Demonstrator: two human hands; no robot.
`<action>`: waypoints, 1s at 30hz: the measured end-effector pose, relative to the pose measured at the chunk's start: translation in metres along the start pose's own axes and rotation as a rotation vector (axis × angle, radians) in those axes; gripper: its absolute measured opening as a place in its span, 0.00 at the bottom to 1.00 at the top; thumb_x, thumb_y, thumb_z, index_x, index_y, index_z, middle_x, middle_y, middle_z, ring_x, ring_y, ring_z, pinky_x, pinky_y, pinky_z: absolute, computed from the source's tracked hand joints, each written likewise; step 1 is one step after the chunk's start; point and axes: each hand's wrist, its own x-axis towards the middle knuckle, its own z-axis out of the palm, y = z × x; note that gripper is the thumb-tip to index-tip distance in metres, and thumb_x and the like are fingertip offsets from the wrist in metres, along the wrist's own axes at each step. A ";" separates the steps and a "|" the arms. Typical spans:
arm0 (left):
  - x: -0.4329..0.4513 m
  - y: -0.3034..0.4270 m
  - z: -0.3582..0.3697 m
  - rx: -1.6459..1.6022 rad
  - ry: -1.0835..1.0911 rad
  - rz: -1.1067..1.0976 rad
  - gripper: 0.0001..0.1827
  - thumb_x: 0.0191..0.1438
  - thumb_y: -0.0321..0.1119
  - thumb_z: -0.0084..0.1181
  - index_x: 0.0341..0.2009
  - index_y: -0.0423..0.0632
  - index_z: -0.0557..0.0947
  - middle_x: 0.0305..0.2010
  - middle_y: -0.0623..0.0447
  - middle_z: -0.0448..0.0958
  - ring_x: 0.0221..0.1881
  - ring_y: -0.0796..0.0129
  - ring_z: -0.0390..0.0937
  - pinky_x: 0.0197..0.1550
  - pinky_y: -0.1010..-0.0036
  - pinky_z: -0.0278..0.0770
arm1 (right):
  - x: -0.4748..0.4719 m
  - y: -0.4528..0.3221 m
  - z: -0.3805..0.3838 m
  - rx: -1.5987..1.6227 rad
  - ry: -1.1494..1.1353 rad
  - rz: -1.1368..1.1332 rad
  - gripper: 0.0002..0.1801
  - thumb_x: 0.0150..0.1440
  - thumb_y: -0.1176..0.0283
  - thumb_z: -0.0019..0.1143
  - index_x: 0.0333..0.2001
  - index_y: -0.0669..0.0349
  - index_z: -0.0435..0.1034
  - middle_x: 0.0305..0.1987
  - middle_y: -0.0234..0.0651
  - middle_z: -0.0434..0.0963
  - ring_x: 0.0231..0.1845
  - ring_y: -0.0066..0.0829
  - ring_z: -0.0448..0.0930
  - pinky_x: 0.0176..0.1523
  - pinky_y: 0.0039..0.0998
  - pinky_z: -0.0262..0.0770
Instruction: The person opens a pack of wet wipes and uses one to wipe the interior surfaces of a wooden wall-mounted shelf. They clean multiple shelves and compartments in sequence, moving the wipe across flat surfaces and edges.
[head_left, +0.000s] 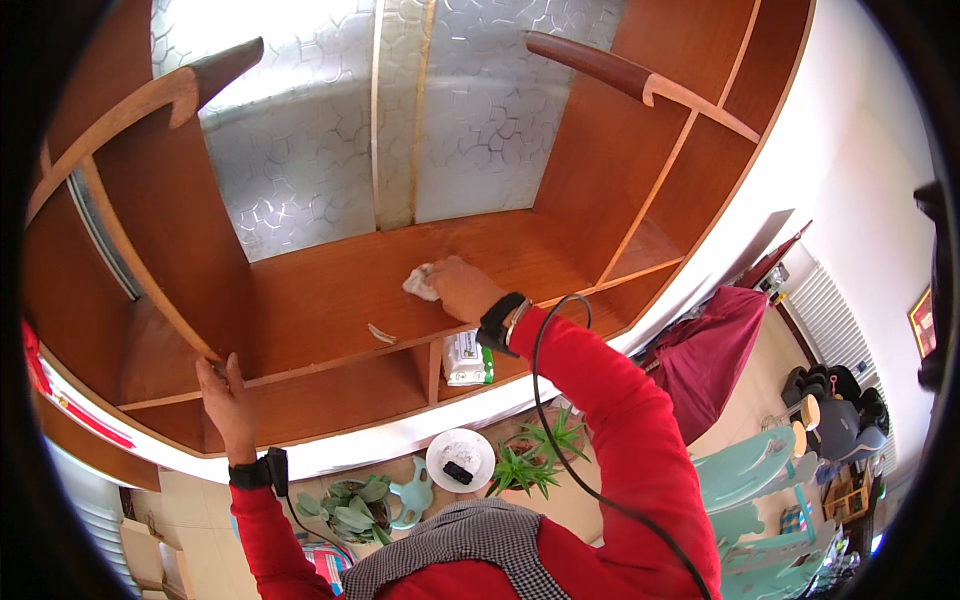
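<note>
My right hand presses a crumpled white wipe onto the wide wooden shelf board of a built-in cabinet. My left hand rests against the front end of an upright wooden divider, its thumb and fingers on either side of the edge. Nearer the shelf's front edge lies a small pale curved scrap. A packet of wipes with a green end stands in the lower compartment, just below my right wrist. Patterned glass panels form the back of the cabinet.
Below the cabinet are potted plants, spiky green plants and a white round dish holding a black object. A dark red cloth covers something at right, near turquoise plastic furniture. A black cable hangs along my right arm.
</note>
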 end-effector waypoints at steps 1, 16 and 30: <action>0.000 -0.001 0.001 -0.009 0.017 0.026 0.12 0.66 0.34 0.56 0.44 0.41 0.71 0.33 0.43 0.71 0.30 0.54 0.69 0.35 0.65 0.71 | 0.006 0.018 -0.002 -0.034 0.038 -0.012 0.11 0.56 0.75 0.51 0.40 0.65 0.78 0.53 0.49 0.79 0.54 0.50 0.78 0.56 0.44 0.77; -0.002 -0.012 0.004 0.018 0.010 -0.029 0.12 0.67 0.33 0.55 0.49 0.40 0.71 0.33 0.48 0.71 0.30 0.65 0.67 0.32 0.71 0.68 | 0.098 0.069 0.024 -0.127 -0.102 -0.006 0.17 0.56 0.76 0.49 0.49 0.59 0.76 0.52 0.47 0.81 0.55 0.50 0.79 0.57 0.45 0.75; -0.005 -0.013 0.001 0.046 -0.025 -0.088 0.13 0.69 0.38 0.54 0.50 0.42 0.72 0.32 0.51 0.72 0.31 0.68 0.68 0.33 0.72 0.68 | 0.034 0.239 0.008 -0.303 0.043 0.560 0.18 0.63 0.68 0.42 0.44 0.60 0.81 0.51 0.47 0.82 0.58 0.53 0.77 0.58 0.51 0.76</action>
